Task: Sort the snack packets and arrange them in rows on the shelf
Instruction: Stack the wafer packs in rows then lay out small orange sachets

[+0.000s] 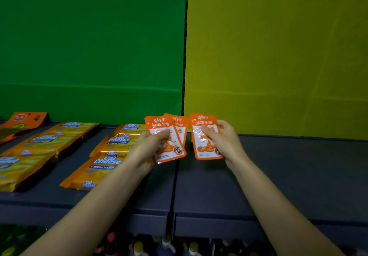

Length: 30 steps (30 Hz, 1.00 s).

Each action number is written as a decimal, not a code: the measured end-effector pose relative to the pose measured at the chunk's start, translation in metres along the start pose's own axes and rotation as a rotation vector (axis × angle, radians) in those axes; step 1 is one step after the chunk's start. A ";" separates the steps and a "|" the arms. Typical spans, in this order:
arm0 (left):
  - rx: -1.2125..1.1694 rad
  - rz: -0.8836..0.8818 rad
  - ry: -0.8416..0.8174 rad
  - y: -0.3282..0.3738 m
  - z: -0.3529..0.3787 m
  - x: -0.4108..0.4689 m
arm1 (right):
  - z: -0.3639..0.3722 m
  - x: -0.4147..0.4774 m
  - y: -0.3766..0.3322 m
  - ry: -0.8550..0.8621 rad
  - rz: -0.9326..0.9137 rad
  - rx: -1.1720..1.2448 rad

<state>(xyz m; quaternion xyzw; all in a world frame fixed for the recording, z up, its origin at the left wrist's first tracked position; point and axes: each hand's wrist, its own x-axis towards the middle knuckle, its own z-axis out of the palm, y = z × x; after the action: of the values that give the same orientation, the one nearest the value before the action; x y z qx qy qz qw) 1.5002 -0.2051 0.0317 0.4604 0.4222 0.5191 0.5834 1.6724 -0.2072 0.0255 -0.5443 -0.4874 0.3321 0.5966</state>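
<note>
Above the dark grey shelf (pixel 278 166), in the head view, three small orange foil snack packets (pixel 171 150) with white printed panels are held up; none of the three lies on the shelf. The left hand (pixel 147 146) pinches two of them, fanned: the front packet (pixel 159 125) sits under the thumb, and the rear packet (pixel 180 126) shows behind it, largely covered. The right hand (pixel 225 138) pinches the third packet (pixel 203 150), thumb on its face and fingers curled behind. This packet stands just beside the fanned pair, apart from it.

On the left part of the shelf lie yellow-orange "Cal Cheese" wafer packets (pixel 105 164) in two rows running away from the camera (they overlap, so I count at least three per row and cannot be sure of more; the left row is cut by the frame edge). At the back left an orange carded packet (pixel 25 118) leans, its print too blurred to read. Behind stand one green back panel (pixel 89 46) and one yellow back panel (pixel 278 56), meeting at a dark seam. Below the shelf's front edge bottle tops (pixel 137 247) show, too dim and blurred to count.
</note>
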 end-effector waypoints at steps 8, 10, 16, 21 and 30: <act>-0.001 -0.037 0.034 0.007 -0.020 0.002 | 0.004 0.027 0.025 0.030 0.223 -0.204; 0.003 -0.050 0.012 0.007 -0.022 0.002 | 0.012 0.030 0.033 0.058 0.221 -0.280; 0.019 -0.058 -0.029 0.006 -0.026 0.002 | 0.015 0.027 0.042 0.109 0.166 -0.612; 0.032 -0.090 -0.037 -0.001 -0.029 0.007 | 0.014 0.022 0.047 0.101 0.146 -0.842; 0.010 -0.095 -0.068 -0.002 -0.028 -0.002 | 0.009 0.004 0.039 0.066 0.105 -1.011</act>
<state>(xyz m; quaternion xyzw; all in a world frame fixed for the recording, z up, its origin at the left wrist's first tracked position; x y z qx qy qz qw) 1.4737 -0.2043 0.0232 0.4601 0.4260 0.4726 0.6193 1.6709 -0.1930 -0.0123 -0.7989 -0.5399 0.0668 0.2564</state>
